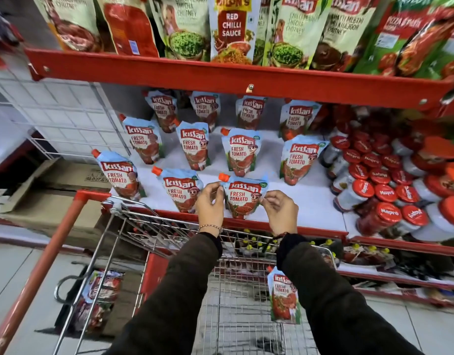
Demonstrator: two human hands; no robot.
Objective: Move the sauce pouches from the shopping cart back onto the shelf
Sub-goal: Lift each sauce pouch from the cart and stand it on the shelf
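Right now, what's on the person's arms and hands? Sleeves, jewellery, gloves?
No gloves on either hand. Both arms are in long dark, brownish-black sleeves with darker knit cuffs. The left hand has a thin beaded bracelet at the wrist. The right hand has a dark thread band tied at the wrist, with a loose end hanging. No rings can be made out.

Blue-red tomato sauce pouch (243,197) stands upright at shelf (310,203) front; another (284,295) in cart (236,316).

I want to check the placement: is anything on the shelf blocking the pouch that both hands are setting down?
Nothing visible. The pouch held by the left hand and right hand already stands at the shelf front.
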